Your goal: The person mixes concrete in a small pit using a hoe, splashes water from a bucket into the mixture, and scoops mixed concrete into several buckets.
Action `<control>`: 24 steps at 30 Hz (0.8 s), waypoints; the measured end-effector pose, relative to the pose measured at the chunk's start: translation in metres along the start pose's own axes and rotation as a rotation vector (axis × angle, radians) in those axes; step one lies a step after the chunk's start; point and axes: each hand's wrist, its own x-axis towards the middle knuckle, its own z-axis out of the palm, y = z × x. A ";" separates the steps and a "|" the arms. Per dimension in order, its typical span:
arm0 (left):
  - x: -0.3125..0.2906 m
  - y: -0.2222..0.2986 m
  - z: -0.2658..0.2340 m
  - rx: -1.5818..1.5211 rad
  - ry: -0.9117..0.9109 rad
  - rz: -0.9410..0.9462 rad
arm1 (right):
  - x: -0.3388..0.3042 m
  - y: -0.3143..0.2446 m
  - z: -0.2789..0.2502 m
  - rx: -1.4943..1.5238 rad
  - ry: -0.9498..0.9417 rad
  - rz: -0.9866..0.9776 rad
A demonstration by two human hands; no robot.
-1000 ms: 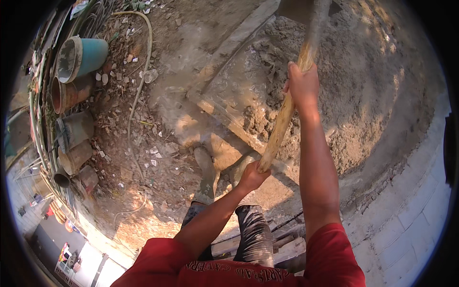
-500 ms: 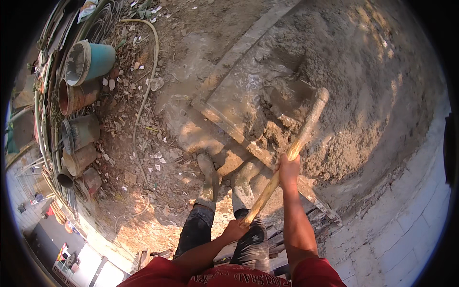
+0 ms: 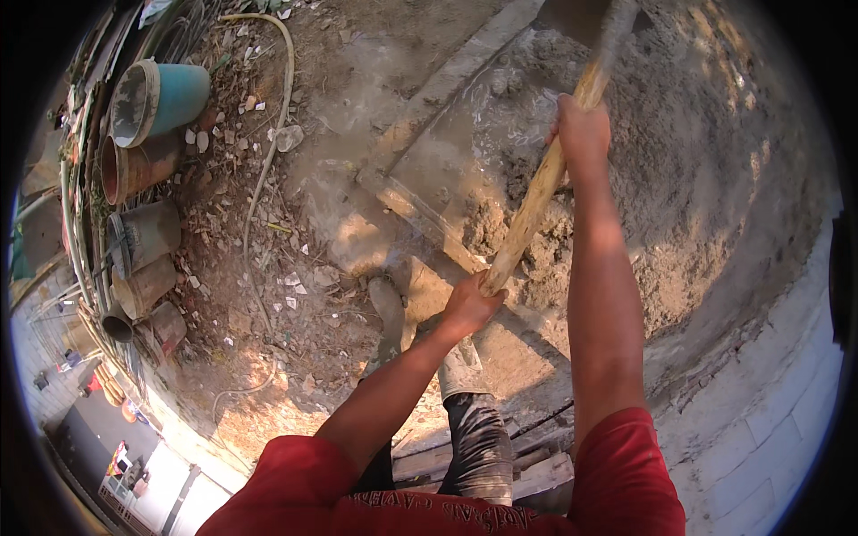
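Along the ground's left edge we see a row of buckets: a blue one (image 3: pixel 183 96) farthest off, a rusty one (image 3: pixel 147 165) beside it, then a grey one (image 3: pixel 154 234) and more dull containers nearer us. Poles and canes (image 3: pixel 79 228) crowd behind them. A pale hose (image 3: pixel 271 152) snakes down the ground between the buckets and the mud (image 3: pixel 643 268), with a stone (image 3: pixel 289 138) next to it and white chips strewn about. At the ground's right edge a pale wall (image 3: pixel 760 438) curves round the mud.

Two boards meet in a corner at the mud's left side. The far board (image 3: pixel 447 76) runs away from us; the near board (image 3: pixel 424 219) lies between our boots and the mud, a low barrier along its near edge. Our left boot (image 3: pixel 386 308) stands outside that board; our right boot (image 3: pixel 462 366) is partly hidden by our left arm. Some planks (image 3: pixel 438 460) lie close behind our legs.

The hoe (image 3: pixel 532 210) slants over the mud, its dark blade (image 3: pixel 567 20) out at the far side, beyond the far board's edge. Our left hand (image 3: pixel 474 304) grasps the butt of its handle, that arm reaching diagonally inward. Our right hand (image 3: pixel 583 129) is clenched round the handle farther up, its arm almost straight.
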 end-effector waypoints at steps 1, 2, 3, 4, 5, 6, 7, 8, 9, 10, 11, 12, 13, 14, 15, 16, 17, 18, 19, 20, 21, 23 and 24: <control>-0.012 0.025 0.023 -0.151 -0.112 -0.173 | 0.030 0.033 -0.007 -0.158 -0.091 0.121; -0.025 0.033 0.032 -0.293 -0.193 -0.372 | 0.028 0.063 0.001 -0.191 -0.098 0.150; -0.034 0.030 0.035 -0.286 -0.188 -0.367 | 0.023 0.079 0.007 -0.224 -0.105 0.171; -0.049 0.023 0.038 -0.377 -0.187 -0.405 | 0.009 0.085 0.016 -0.229 -0.127 0.143; -0.068 0.016 0.043 -0.468 -0.190 -0.438 | -0.006 0.092 0.022 -0.235 -0.144 0.114; -0.088 0.013 0.042 -0.457 -0.196 -0.459 | -0.026 0.095 0.024 -0.238 -0.168 0.158; -0.108 0.011 0.041 -0.447 -0.209 -0.473 | -0.047 0.099 0.020 -0.243 -0.184 0.198; -0.129 0.006 0.041 -0.399 -0.228 -0.510 | -0.065 0.118 0.010 -0.242 -0.132 0.193; -0.145 0.004 0.040 -0.351 -0.255 -0.537 | -0.079 0.143 -0.004 -0.244 -0.069 0.184; -0.159 0.007 0.031 -0.247 -0.274 -0.516 | -0.097 0.160 -0.014 -0.138 -0.026 0.234; -0.175 0.005 0.018 -0.144 -0.274 -0.510 | -0.132 0.140 -0.014 0.034 -0.082 0.299; -0.191 -0.008 0.017 -0.142 -0.285 -0.501 | -0.149 0.146 -0.021 0.087 -0.050 0.290; -0.206 -0.032 0.016 -0.049 -0.287 -0.375 | -0.165 0.152 -0.021 0.144 -0.025 0.285; -0.216 -0.049 0.010 0.045 -0.275 -0.248 | -0.183 0.150 -0.023 0.239 -0.019 0.299; -0.223 -0.055 0.003 0.047 -0.281 -0.242 | -0.202 0.150 -0.030 0.325 -0.002 0.317; -0.230 -0.059 -0.004 0.129 -0.355 -0.274 | -0.216 0.155 -0.038 0.315 0.054 0.338; -0.239 -0.063 -0.009 0.209 -0.427 -0.306 | -0.229 0.160 -0.046 0.304 0.106 0.361; -0.253 -0.081 -0.014 0.204 -0.420 -0.312 | -0.246 0.147 -0.048 0.329 0.120 0.391; -0.267 -0.106 -0.016 0.225 -0.423 -0.215 | -0.263 0.131 -0.048 0.351 0.137 0.421; -0.276 -0.122 -0.014 0.242 -0.432 -0.113 | -0.277 0.132 -0.050 0.340 0.138 0.420; -0.281 -0.127 -0.014 0.232 -0.438 -0.112 | -0.290 0.135 -0.052 0.370 0.180 0.397; -0.286 -0.136 -0.018 0.227 -0.433 -0.175 | -0.305 0.125 -0.041 0.410 0.216 0.365; -0.277 -0.125 -0.019 0.224 -0.441 -0.173 | -0.304 0.115 -0.039 0.405 0.223 0.367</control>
